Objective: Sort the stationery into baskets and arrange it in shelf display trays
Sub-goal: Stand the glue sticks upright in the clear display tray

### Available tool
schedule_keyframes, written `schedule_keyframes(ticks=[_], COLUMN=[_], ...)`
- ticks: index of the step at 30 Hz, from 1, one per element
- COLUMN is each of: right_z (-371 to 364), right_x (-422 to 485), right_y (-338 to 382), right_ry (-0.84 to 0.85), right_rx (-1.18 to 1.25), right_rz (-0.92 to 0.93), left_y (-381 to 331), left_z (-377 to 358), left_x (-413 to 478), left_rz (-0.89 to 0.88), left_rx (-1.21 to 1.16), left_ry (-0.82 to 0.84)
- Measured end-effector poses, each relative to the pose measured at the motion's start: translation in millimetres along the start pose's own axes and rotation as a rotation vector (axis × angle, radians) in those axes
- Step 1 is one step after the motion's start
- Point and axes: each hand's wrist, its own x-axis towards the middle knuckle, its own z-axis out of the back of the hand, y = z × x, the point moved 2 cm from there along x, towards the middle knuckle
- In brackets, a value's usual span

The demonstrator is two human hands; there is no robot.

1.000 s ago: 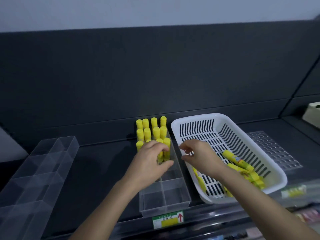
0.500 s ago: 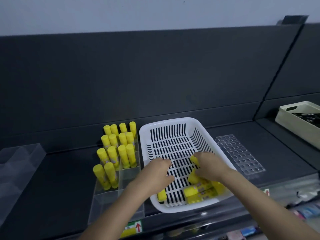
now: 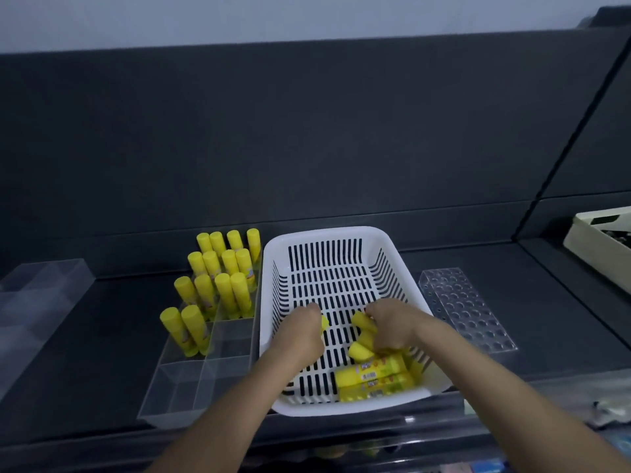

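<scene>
A white slotted basket (image 3: 327, 240) stands on the dark shelf, with yellow glue sticks (image 3: 372, 373) lying at its near right corner. Both hands are inside it. My left hand (image 3: 302, 332) curls round one yellow glue stick (image 3: 324, 323), whose tip shows beside the fingers. My right hand (image 3: 392, 327) grips two or three yellow sticks (image 3: 362, 332). Left of the basket a clear divided display tray (image 3: 191, 380) holds several glue sticks (image 3: 222, 274) standing upright in its far compartments; its near compartments hold nothing.
A clear perforated holder (image 3: 467, 308) lies right of the basket. Another clear divided tray (image 3: 30, 302) sits at the far left. A cream bin (image 3: 594, 233) stands at the right edge. The shelf's front rail runs below the basket.
Both hands left the display tray and went down into the basket. They now close on glue sticks there. The view has swung right.
</scene>
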Motion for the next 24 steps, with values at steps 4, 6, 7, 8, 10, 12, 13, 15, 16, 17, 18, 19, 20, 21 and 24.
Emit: schedule_keyframes(ticks=[4,6,7,8,10,12,13,15,16,17,18,19,20,21,24], right_z=[-2.0,-3.4,-4.2,-4.8,-2.6,2.1,5.4,13.1,16.5,18.9,20.9,22.8,24.6,25.6,28.1], right_x=[3.5,6.9,9.0,11.6,17.0,19.8,19.7,14.5,10.5,6.4,1.9,-2.9,-6.8,-9.7,-17.0], right_y=[2.2,3.6,3.8,3.8,4.2,4.3,5.0,9.9,13.5,18.0,24.3,31.6,39.1,46.1,65.7], right_ry=[0.001,-0.053,-0.093,-0.134,-0.188,-0.197,-0.193,-0.174,-0.157,-0.132,-0.097,-0.066,-0.045,-0.033,-0.059], right_rx=[-0.013,0.039,0.087,0.132,0.228,0.42,0.551,0.793,0.892,0.979,1.044,1.082,1.1,1.103,1.069], right_rz=[-0.01,-0.002,-0.001,0.001,0.005,-0.001,0.016,0.092,0.141,0.196,0.252,0.306,0.35,0.378,0.408], left_y=[2.2,0.3,-0.7,-2.0,-5.2,-6.9,-7.0,-5.3,-3.3,-1.0,1.4,4.1,6.7,9.5,19.5], left_z=[3.5,7.0,8.2,8.7,10.6,13.2,15.0,20.4,24.0,28.2,32.7,37.1,42.3,47.8,64.6], left_x=[4.7,5.8,6.4,6.4,5.6,4.2,3.1,-1.6,-3.7,-6.3,-9.3,-12.7,-15.9,-19.0,-27.8], left_rz=[-0.024,-0.025,-0.024,-0.021,0.005,0.058,0.082,0.108,0.102,0.085,0.064,0.042,0.022,0.006,-0.032], left_rx=[-0.186,-0.317,-0.375,-0.426,-0.518,-0.656,-0.753,-0.893,-0.917,-0.934,-0.953,-0.985,-1.025,-1.061,-1.11], left_ry=[-0.095,-0.16,-0.174,-0.179,-0.195,-0.223,-0.233,-0.246,-0.261,-0.277,-0.295,-0.31,-0.324,-0.34,-0.384])
